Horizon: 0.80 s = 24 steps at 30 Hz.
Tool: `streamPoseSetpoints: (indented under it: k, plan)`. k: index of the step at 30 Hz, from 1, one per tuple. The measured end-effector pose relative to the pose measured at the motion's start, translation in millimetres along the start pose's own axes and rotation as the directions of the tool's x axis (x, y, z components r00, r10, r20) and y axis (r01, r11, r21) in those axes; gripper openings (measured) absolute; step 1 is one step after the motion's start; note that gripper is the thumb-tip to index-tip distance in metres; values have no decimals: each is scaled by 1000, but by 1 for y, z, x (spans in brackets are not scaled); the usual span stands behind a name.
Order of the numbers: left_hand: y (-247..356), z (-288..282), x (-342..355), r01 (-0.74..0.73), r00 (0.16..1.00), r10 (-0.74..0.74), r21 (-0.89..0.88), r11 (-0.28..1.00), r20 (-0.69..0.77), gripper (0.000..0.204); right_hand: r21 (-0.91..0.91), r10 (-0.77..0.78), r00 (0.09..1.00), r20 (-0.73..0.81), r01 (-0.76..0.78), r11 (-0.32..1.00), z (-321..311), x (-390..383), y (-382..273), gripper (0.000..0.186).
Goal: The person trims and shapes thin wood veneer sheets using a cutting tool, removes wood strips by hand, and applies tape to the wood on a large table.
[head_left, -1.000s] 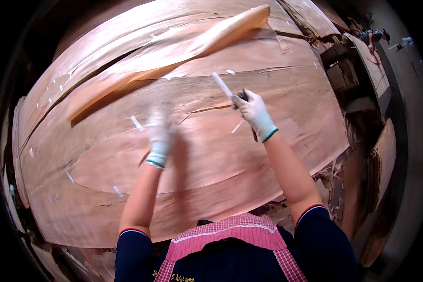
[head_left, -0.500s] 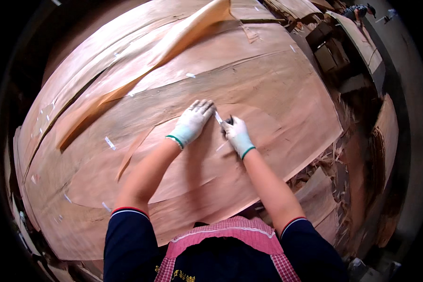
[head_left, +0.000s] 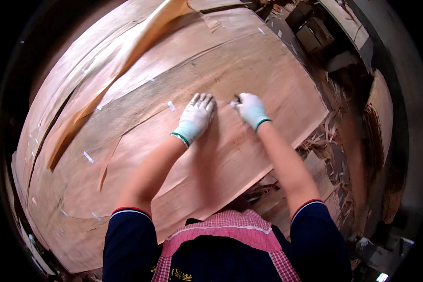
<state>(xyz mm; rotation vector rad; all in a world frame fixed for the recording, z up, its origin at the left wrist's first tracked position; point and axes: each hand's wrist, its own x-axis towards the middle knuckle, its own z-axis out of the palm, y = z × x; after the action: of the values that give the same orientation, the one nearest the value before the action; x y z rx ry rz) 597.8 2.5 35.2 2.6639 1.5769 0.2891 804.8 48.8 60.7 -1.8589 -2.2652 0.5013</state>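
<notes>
While pressed flat, fingers spread, on veneer sheet (head_left: pixel 249 61): left hand (head_left: pixel 196 117). At 3 o'clock, just beside: right hand (head_left: pixel 250 109), pinching small dark tool (head_left: pixel 237 99).

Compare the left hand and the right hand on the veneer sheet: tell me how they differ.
The left hand lies flat, fingers spread, palm pressed on the veneer sheet; the right hand is curled, fingers bunched around something small and dark that is too small to identify. The left hand's cuff has a dark green edge low on the wrist, and so does the right hand's. Both wear white knit gloves and rest close together on the same sheet.
</notes>
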Motion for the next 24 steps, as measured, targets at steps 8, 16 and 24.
streamPoseSetpoints:
  k: [8, 16, 24]
  plan:
    - [100, 33, 22, 1, 999, -17, -373, 928, -41, 55, 183, 215, 970, 110, -232, 955, -1, -37, 61, 26]
    - [148, 28, 35, 7, 988, -16, 60, 998, 156, 50, 765, 404, 850, 337, -498, 409, 3, -99, 69, 18]
    - [87, 8, -56, 280, 902, -388, -429, 859, -189, 49, 771, 366, 929, 61, -277, 574, -1, -132, 70, 19]
